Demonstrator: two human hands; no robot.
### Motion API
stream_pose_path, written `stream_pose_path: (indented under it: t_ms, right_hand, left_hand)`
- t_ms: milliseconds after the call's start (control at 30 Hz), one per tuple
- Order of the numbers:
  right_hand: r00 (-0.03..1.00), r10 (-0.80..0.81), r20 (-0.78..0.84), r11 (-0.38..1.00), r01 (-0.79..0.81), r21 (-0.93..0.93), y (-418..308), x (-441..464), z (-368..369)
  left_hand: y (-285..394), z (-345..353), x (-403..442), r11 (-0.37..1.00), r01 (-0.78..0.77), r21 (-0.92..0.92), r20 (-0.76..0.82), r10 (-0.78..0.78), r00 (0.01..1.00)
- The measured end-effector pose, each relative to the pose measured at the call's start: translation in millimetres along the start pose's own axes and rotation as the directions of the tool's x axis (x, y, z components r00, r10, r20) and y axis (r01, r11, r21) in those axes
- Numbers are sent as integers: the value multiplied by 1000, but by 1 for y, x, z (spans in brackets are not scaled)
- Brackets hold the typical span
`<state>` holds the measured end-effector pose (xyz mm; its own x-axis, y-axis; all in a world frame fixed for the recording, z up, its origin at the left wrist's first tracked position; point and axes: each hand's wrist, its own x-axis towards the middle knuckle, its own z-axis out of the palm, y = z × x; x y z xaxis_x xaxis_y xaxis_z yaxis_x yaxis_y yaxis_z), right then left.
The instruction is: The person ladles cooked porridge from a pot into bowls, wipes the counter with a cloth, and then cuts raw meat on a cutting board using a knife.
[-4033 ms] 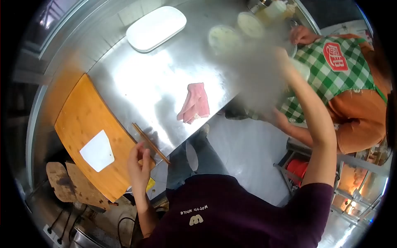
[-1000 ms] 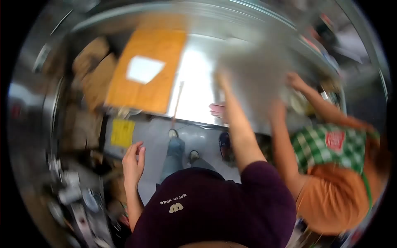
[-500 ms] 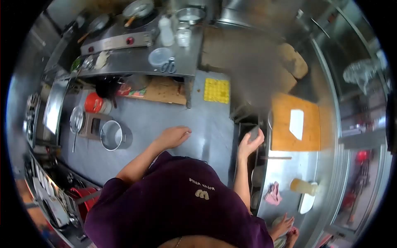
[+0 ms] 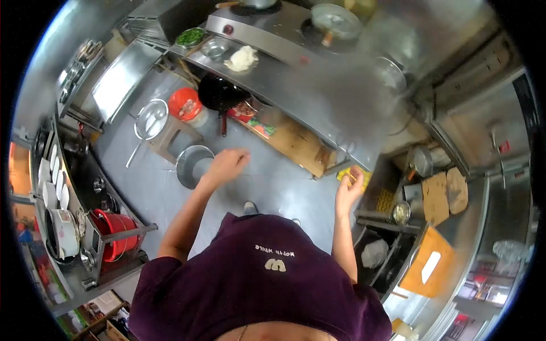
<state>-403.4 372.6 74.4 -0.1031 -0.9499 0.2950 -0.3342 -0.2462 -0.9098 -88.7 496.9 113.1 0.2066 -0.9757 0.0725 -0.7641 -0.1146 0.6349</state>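
The metal pot (image 4: 190, 163) stands on the floor (image 4: 278, 187), partly hidden by your left hand (image 4: 227, 165), blurred and curled; whether it grips anything, I can't tell. Your right hand (image 4: 349, 191), fingers loosely bent, thumb apart, shows before the yellow mat (image 4: 365, 180). Near the pot stands an orange bucket (image 4: 183, 104).

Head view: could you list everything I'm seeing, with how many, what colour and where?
Pot: one, grey, on the floor
Unclear object: one, yellow, centre right
Buckets: two, reddish, left
Wok: one, black, below the counter
Bowls: two, grey, on the counter
Pans: two, silver, on the stove
Strainer: one, silver, left
Stool: one, beige, left
Dishes: several, white, far left
Cardboard pieces: two, brown, right
Board: one, orange, lower right
Sheet: one, white, on the board
Upper right: partly blurred
Shirt: one, purple, bottom
Left hand: one, bare, fingers bent, centre left
Right hand: one, bare, centre right
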Motion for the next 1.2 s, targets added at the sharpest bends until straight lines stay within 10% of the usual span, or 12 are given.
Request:
stream_pose_path:
  t_ms: [600, 900, 967, 1000, 1200]
  right_hand:
    - [724, 210, 657, 904, -399, 151, -15, 153, 251]
    - [779, 460, 425, 836, -542, 89, -19, 162, 301]
    - [708, 611, 354, 749, -661, 30, -29, 148, 306]
    - [675, 679, 288, 698, -715, 30, -31, 144, 309]
    - [649, 724, 232, 689, -695, -206, -48, 111, 310]
  left_hand:
    - [-250, -133, 394, 937, 253, 240, -219, -202, 955]
    - [-390, -153, 511, 826, 418, 378, -360, -285, 888]
    - [-482, -141, 486, 830, 322, 455, -316, -188, 930]
    - [-557, -141, 472, 940, 307, 149, -4, -310, 951]
    - [-533, -145, 461, 840, 517, 167, -56, -515, 855]
